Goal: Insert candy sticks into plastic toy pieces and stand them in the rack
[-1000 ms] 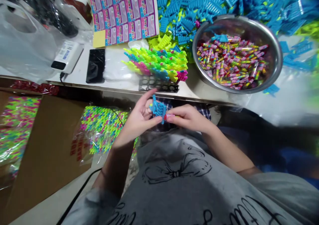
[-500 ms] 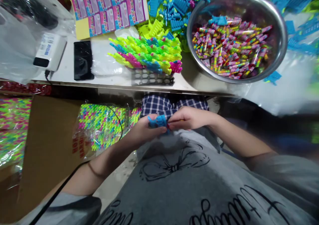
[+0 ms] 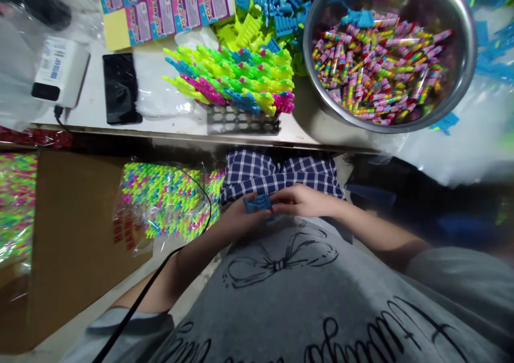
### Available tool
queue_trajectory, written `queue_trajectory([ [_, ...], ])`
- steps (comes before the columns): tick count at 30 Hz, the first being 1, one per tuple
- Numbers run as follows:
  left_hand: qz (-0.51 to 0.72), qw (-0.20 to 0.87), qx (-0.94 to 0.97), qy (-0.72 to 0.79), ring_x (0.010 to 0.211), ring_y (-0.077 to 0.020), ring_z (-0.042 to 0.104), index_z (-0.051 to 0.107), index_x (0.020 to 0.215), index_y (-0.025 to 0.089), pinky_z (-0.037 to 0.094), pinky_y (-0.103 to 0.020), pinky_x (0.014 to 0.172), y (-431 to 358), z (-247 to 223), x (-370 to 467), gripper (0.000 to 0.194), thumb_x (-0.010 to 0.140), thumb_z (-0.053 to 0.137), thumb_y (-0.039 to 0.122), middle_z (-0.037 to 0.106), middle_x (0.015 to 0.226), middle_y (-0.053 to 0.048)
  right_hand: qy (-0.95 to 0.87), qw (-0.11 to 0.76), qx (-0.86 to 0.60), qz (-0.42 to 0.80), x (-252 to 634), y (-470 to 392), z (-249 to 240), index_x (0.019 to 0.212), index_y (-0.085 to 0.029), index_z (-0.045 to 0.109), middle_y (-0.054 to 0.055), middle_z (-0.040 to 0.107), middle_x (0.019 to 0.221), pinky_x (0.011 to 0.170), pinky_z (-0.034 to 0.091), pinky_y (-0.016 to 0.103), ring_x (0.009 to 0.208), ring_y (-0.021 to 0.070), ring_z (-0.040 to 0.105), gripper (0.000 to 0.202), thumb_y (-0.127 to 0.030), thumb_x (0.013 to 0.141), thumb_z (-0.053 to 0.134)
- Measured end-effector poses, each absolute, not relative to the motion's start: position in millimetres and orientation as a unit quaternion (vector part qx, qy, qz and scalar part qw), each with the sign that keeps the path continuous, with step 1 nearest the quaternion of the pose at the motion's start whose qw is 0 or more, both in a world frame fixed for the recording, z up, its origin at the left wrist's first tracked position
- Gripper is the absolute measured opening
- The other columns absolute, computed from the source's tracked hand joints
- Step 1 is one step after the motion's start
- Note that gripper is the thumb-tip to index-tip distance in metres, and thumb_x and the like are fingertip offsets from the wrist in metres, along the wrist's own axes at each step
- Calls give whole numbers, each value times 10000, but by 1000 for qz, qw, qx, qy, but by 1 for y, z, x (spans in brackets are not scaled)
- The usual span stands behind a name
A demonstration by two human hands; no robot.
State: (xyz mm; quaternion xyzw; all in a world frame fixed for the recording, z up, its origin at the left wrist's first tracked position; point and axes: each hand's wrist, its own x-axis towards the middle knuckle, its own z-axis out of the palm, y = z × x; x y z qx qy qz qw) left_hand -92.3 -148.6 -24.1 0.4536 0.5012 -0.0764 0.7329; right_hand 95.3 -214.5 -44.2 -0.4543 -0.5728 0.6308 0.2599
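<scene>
Toy point(image 3: 257, 203) is gripped in the left hand point(image 3: 244, 218), over the lap. Right hand point(image 3: 304, 200) adjoins the toy's right end, fingers pinched on a candy tube point(image 3: 289, 202), mostly hidden.

I'm watching the left hand point(image 3: 241, 216) and right hand point(image 3: 301, 199) sit lower now, down from near the table point(image 3: 303, 131) to the shirt point(image 3: 277, 304), blue toy point(image 3: 257, 204) included. Left index finger isn't sticking up anymore. Right fingers hide more of the candy tube point(image 3: 290, 202). I'm also getting more plaid cloth point(image 3: 277, 180), and the metal bowl point(image 3: 468, 66) loses its top rim off-frame.
</scene>
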Motion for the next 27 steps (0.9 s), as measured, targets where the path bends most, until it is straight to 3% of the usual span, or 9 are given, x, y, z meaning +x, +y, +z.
queue_trajectory([
  [2,-65,757,431,488,632,-89,544,506,891,195,419,-231,621,-145,-21,-91,322,638,683,288,597,749,29,-558,294,-468,619,96,-215,-38,1275,-178,407,-10,546,745,579,411,229,631,103,482,492,-244,807,543],
  [4,-48,778,411,473,626,-84,538,487,868,202,426,-227,618,-142,-16,-89,286,662,660,299,579,740,39,-571,300,-464,607,98,-214,-28,1339,-220,314,-20,520,751,588,418,237,627,101,467,602,-199,785,549],
  [10,-3,809,380,449,586,-79,507,446,834,208,398,-200,539,-136,0,-82,268,675,639,306,520,680,51,-558,343,-473,589,97,-214,-11,1258,-234,443,-40,460,682,549,394,232,584,93,408,542,-125,737,546],
  [17,16,829,353,432,567,-78,501,443,854,191,377,-196,523,-137,5,-78,261,697,625,292,520,681,41,-469,410,-461,632,91,-219,-12,1200,-219,484,-67,359,633,484,316,209,539,74,361,523,-86,699,561],
  [23,31,855,306,418,582,-89,541,431,860,179,387,-192,520,-137,12,-79,297,665,645,243,566,722,14,-477,409,-470,620,88,-219,-5,1162,-193,495,-62,406,632,487,341,204,540,71,389,428,-141,742,563],
  [27,57,841,339,419,498,-44,485,425,849,201,331,-154,445,-136,21,-83,234,719,613,256,516,663,59,-465,439,-480,600,86,-219,-1,1138,-183,450,-43,503,681,543,419,211,597,83,489,413,-217,757,605],
])
